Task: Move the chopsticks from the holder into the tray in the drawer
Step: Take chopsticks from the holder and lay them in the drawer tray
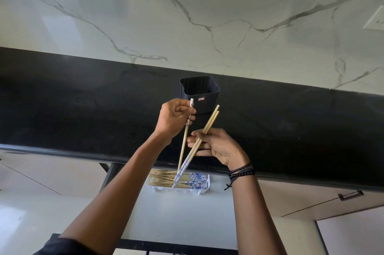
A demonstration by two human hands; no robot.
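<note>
1. Counted three pale bamboo chopsticks with blue-and-white patterned ends in the hands: one in the left hand (176,116), two in the right hand (218,147).
2. Pinched the single chopstick (183,146) between left thumb and curled fingers; stood near upright, patterned end up, bare tip down toward the tray.
3. Gripped the pair of chopsticks (210,121) in curled right fingers, side by side, slanted: bare ends up-right, patterned ends down-left over the tray.
4. Lay piled in one white plastic tray (206,188) in the open drawer (176,213): more chopsticks (164,180), too overlapped to count, long axes left-right, patterned ends rightward.
5. Stood behind the hands on the black countertop (83,109): one black square plastic holder (199,92).
</note>
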